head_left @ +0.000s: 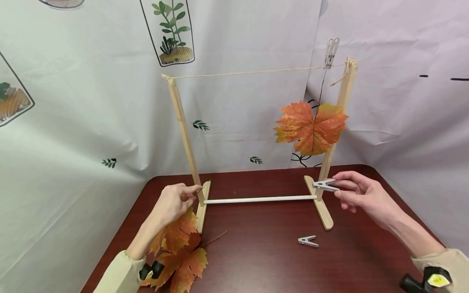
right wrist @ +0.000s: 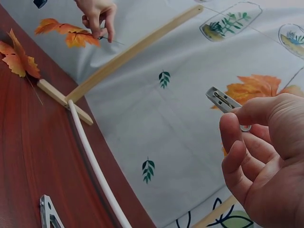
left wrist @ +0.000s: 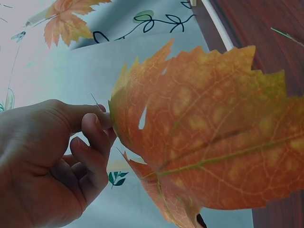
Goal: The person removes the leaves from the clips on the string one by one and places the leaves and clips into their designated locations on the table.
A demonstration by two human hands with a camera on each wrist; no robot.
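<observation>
Pinched by its stem in my left hand (head_left: pixel 178 202), an orange maple leaf (left wrist: pixel 204 142) hangs below the fingers in the head view. My right hand (head_left: pixel 360 193) holds a grey clothespin (head_left: pixel 325 185) between thumb and fingers, in front of the rack's right post. Below, a second clothespin (head_left: pixel 308 241) lies on the table. Another leaf (head_left: pixel 187 264) rests on the table beneath my left forearm, its stem pointing right. From the string (head_left: pixel 242 73) at the top of the rack hangs a leaf (head_left: pixel 311 128), its stem clipped by a white clothespin (head_left: pixel 331 53) near the right post.
The wooden rack has a left post (head_left: pixel 185 134), a right post (head_left: pixel 346 91) and a white crossbar (head_left: pixel 260 200) low between the feet. It stands on a dark red table (head_left: pixel 256 252). A white curtain (head_left: pixel 238 122) with plant prints surrounds the table's back and sides.
</observation>
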